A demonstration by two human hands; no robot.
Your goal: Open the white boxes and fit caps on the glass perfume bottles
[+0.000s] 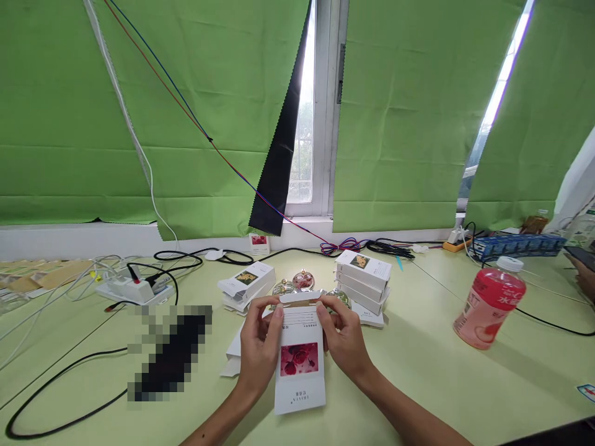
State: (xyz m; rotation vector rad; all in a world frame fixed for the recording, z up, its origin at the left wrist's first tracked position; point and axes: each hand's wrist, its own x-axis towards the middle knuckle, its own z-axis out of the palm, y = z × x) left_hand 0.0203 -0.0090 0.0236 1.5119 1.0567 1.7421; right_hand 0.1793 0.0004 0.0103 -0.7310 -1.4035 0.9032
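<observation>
In the head view, the white rose-printed box [300, 368] is held over the desk [413, 378], its long axis running away from the body and its flapped far end lying between the two sets of fingers. The left hand [259, 337] and right hand [348, 337] are about equally near that end, each pinching one corner between thumb and fingers, forearms slanting inward from below; how the hidden fingertips sit behind the box is hard to tell.

Bare forearms [397, 406], bare fingers [276, 323], small spot [203, 435] on left forearm [227, 412]
</observation>
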